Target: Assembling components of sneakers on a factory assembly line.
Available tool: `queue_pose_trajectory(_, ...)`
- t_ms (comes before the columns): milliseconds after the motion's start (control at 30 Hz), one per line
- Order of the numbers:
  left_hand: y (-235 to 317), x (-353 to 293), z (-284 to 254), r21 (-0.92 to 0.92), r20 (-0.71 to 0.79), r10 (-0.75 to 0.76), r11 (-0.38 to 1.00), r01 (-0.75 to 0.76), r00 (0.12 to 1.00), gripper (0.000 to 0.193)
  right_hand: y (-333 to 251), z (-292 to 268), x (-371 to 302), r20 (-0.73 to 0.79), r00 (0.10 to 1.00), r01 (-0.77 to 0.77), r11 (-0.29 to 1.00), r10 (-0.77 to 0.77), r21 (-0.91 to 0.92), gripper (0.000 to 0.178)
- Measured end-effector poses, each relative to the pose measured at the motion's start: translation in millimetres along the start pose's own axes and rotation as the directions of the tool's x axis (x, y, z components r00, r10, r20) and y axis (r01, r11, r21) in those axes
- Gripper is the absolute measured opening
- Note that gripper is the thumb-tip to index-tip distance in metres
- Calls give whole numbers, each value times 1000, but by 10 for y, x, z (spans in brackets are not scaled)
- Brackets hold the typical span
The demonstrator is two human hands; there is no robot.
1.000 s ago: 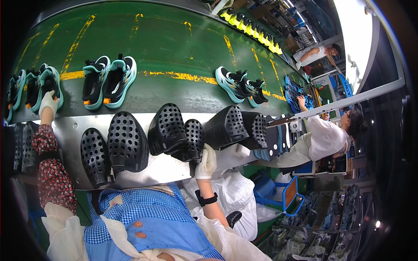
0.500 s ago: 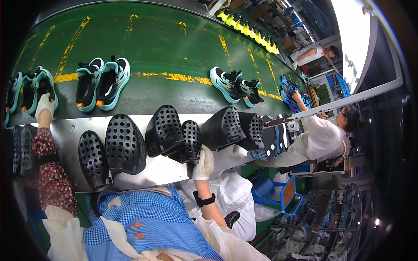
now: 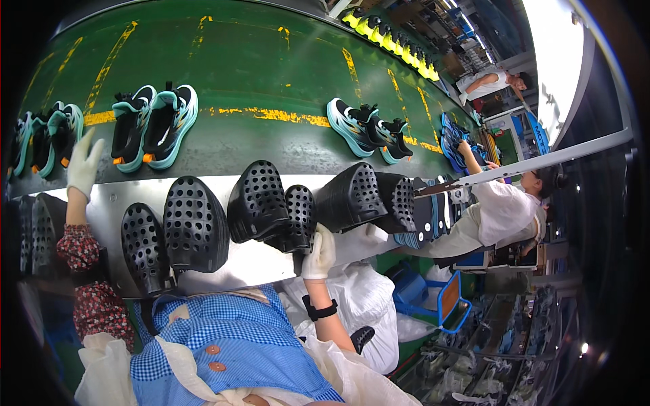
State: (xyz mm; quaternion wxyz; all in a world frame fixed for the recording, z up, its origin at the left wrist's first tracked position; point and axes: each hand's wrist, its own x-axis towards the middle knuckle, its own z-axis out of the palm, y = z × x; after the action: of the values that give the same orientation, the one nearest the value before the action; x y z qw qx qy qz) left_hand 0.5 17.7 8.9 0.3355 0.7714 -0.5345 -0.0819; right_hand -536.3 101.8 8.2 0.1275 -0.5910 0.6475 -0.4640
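My left hand, in a white glove, is raised at the belt's near edge with its fingers apart and nothing in them. Just beyond it stand black-and-teal sneakers with orange heel tabs. A pair of similar sneakers is to its right. My right hand, also gloved, is closed on the lower end of a black perforated shoe tree. Another shoe tree adjoins it on the left. More shoe trees lie along the metal ledge, some in stacks.
A green belt with worn yellow lines runs past the ledge. Another sneaker pair sits ahead right. Yellow shoes line the far edge. A co-worker handles blue shoes at right. A blue stool and white sacks are below.
My left hand has let go of the sneaker at the far left and drawn back slightly right, fingers spreading. The sneakers on the belt have shifted slightly. My right hand keeps its grip.
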Motion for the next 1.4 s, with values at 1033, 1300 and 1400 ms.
queue_pose_trajectory(1033,141,35,322,-523,415,-292,699,488,862,55,88,-7,88,56,998,-37,999,38,-15,31)
queue_pose_trajectory(1300,355,199,298,-425,551,-332,677,600,766,51,138,-10,113,57,998,-27,999,29,-26,30)
queue_pose_trajectory(1400,-192,331,601,-555,518,-124,704,444,846,59,89,25,138,82,996,-43,999,43,2,30)
